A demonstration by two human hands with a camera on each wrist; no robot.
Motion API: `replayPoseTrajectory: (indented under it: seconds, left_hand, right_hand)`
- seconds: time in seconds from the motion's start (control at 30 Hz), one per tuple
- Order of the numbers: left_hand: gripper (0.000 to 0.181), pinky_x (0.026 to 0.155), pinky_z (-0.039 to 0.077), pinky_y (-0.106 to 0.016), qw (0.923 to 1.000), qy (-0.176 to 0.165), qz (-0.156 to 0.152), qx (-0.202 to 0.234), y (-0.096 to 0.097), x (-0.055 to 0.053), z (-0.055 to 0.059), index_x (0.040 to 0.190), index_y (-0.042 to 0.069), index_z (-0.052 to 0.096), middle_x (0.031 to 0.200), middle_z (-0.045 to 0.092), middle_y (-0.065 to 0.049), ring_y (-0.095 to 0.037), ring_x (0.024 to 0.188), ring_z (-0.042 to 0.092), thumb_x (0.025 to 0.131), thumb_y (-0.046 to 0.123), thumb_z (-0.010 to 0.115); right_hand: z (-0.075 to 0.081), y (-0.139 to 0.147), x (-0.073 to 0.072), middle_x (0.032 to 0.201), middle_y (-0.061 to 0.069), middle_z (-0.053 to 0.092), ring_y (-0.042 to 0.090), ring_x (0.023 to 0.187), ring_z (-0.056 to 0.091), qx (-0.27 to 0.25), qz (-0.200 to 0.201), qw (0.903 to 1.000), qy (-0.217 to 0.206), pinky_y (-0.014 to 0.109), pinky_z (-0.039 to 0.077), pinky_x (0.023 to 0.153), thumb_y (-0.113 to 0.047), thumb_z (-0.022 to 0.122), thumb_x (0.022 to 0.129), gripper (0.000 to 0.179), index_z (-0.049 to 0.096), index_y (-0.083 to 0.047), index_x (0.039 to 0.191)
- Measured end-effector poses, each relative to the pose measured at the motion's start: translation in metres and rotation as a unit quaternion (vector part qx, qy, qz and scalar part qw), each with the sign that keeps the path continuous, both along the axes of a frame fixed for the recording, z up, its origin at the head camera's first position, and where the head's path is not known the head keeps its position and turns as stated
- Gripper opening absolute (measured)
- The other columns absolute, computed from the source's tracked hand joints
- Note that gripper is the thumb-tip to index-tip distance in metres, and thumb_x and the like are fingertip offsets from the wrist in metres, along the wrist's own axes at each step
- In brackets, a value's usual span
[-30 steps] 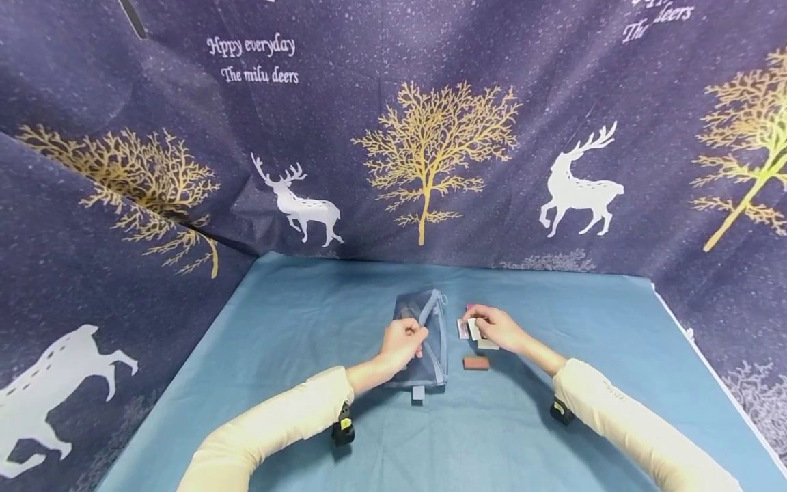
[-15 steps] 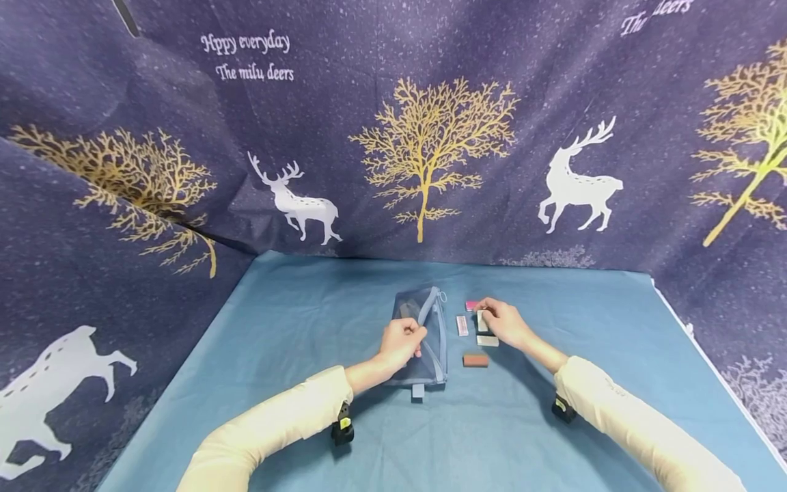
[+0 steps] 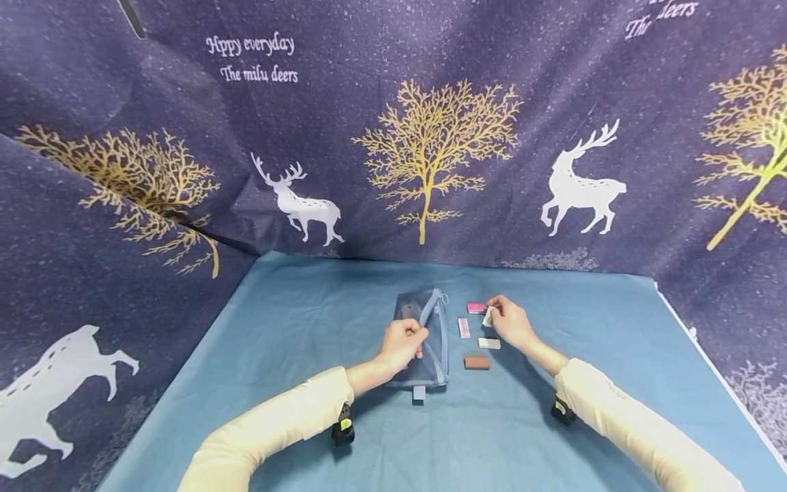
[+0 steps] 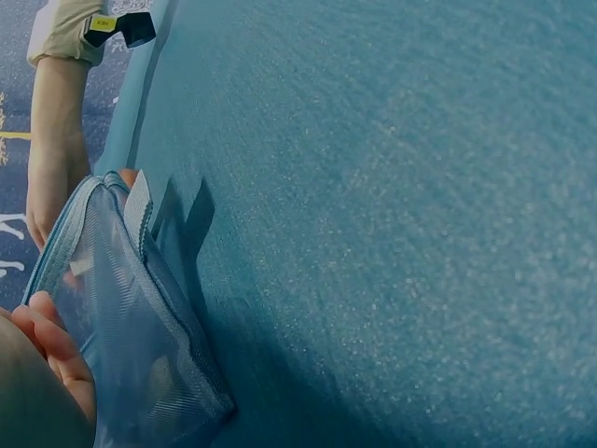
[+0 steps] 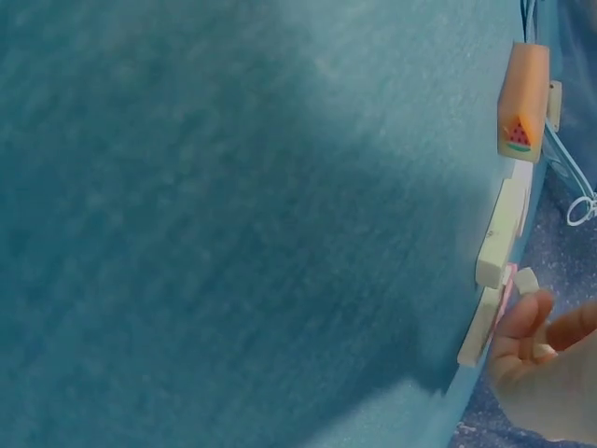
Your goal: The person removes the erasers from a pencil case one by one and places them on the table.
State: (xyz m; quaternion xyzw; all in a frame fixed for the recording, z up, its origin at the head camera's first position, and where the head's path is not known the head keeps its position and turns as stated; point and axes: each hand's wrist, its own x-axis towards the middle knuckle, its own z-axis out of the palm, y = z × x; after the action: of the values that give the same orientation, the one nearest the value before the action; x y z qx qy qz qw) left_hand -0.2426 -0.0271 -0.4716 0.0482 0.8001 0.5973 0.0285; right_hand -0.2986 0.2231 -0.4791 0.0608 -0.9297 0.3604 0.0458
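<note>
Blue mesh pouch (image 3: pixel 435 344), toward far edge of counter (image 3: pixel 565 301) | left hand (image 3: pixel 402 342) pinches its rim | right hand (image 3: pixel 512 324), closer that edge, pinches pale block (image 3: pixel 488 317) | risk: slack mesh may close, shallow grip may drop block

At the head view's centre, the left hand (image 3: pixel 402 342) hides part of the mesh pouch (image 3: pixel 424 371), whose contents (image 3: pixel 406 311) blur behind the mesh. Rightward, the right hand (image 3: pixel 513 325) partly covers the cream block (image 3: pixel 488 317) it pinches. Print on the pink-and-white block (image 3: pixel 464 328) is too small to read. The left edge crops the lower-left deer (image 3: pixel 38 393).
</note>
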Motion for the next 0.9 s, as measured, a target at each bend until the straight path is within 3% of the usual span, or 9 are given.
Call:
replayPoseTrajectory:
  seconds: [0.3, 0.4, 0.5, 0.63, 0.9]
  left_hand:
    - [0.019, 0.045, 0.045, -0.021, 0.9999, 0.001, -0.003, 0.011, -0.002, 0.001, -0.002, 0.066, 0.004, 0.055, 0.049, 0.052, 0.0, -0.013, 0.045, 0.057, 0.082, 0.014, 0.056]
    - [0.019, 0.043, 0.044, -0.02, 0.9999, 0.001, -0.008, 0.011, -0.003, 0.001, -0.001, 0.066, 0.004, 0.055, 0.049, 0.052, 0.001, -0.013, 0.045, 0.057, 0.083, 0.014, 0.055]
    - [0.02, 0.045, 0.045, -0.02, 0.9999, 0.004, -0.01, 0.01, -0.003, 0.001, -0.001, 0.066, 0.003, 0.056, 0.049, 0.052, 0.001, -0.012, 0.045, 0.057, 0.083, 0.014, 0.054]
    - [0.019, 0.048, 0.049, -0.022, 0.9998, 0.011, -0.009, 0.011, -0.004, 0.001, 0.0, 0.066, 0.003, 0.056, 0.049, 0.052, 0.0, -0.012, 0.044, 0.056, 0.083, 0.014, 0.054]
    - [0.02, 0.049, 0.05, -0.023, 0.9999, 0.01, -0.006, 0.009, -0.004, 0.0, -0.001, 0.066, 0.003, 0.056, 0.049, 0.052, 0.001, -0.012, 0.044, 0.056, 0.083, 0.014, 0.055]
  right_hand:
    - [0.0, -0.005, 0.001, 0.071, 0.008, 0.059, 0.013, 0.05, 0.046, -0.011, 0.043, 0.9983, -0.037, 0.025, 0.04, 0.046, -0.009, 0.037, 0.092, 0.029, 0.058, -0.004, 0.11]
    - [-0.002, -0.006, 0.001, 0.069, 0.009, 0.059, 0.011, 0.047, 0.041, -0.004, 0.066, 0.9973, -0.032, 0.024, 0.036, 0.043, -0.008, 0.037, 0.092, 0.029, 0.059, -0.006, 0.11]
    - [-0.004, -0.008, 0.001, 0.083, 0.012, 0.065, 0.012, 0.051, 0.044, -0.002, 0.082, 0.9964, -0.021, 0.024, 0.035, 0.043, -0.008, 0.04, 0.092, 0.028, 0.062, -0.008, 0.108]
    - [-0.003, -0.01, 0.0, 0.109, 0.015, 0.065, 0.012, 0.069, 0.055, 0.004, 0.101, 0.9948, -0.004, 0.023, 0.038, 0.049, -0.006, 0.045, 0.091, 0.027, 0.065, -0.008, 0.108]
    - [-0.002, -0.011, 0.001, 0.092, 0.013, 0.067, 0.011, 0.064, 0.057, 0.025, 0.093, 0.9951, -0.021, 0.025, 0.044, 0.049, -0.009, 0.05, 0.09, 0.022, 0.064, -0.005, 0.106]
